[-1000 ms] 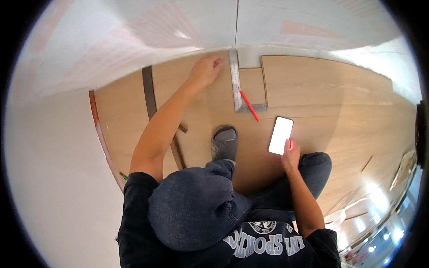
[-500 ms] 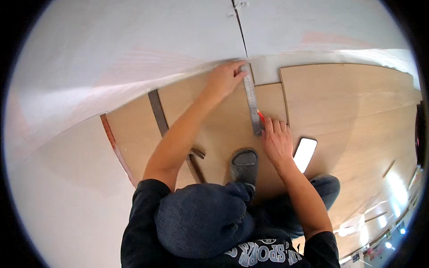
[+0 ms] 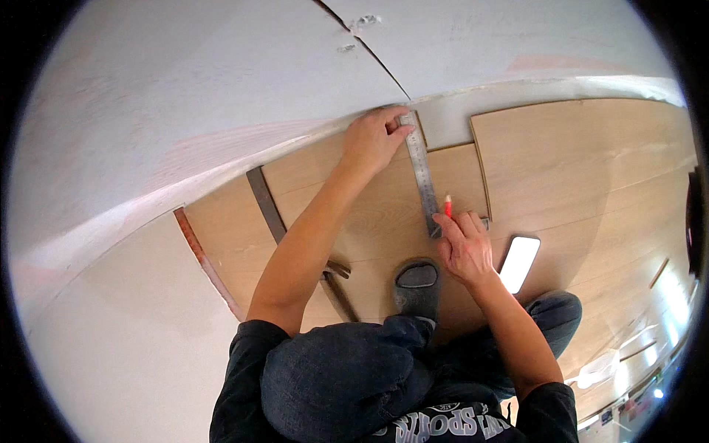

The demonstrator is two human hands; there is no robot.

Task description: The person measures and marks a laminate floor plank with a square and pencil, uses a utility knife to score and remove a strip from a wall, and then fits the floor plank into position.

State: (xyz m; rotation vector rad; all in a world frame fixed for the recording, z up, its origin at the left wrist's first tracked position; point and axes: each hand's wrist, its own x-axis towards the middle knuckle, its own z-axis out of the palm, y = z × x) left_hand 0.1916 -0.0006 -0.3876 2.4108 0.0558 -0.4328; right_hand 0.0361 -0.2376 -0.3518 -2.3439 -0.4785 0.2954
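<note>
left grip (image 3: 375, 140) pinching metal square (image 3: 419, 168) | right grip (image 3: 467, 247) holding red pencil (image 3: 448, 207) | phone (image 3: 520, 264) beside it, hammer (image 3: 338, 270) near slipper (image 3: 416, 286)

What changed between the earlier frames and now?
Right hand let go of the phone and picked up the red pencil, which had been lying across the metal square; its tip now points toward the wall. Left hand moved right, fingers now on the square's wall-side end. Phone, square and hammer stayed roughly in place.
</note>
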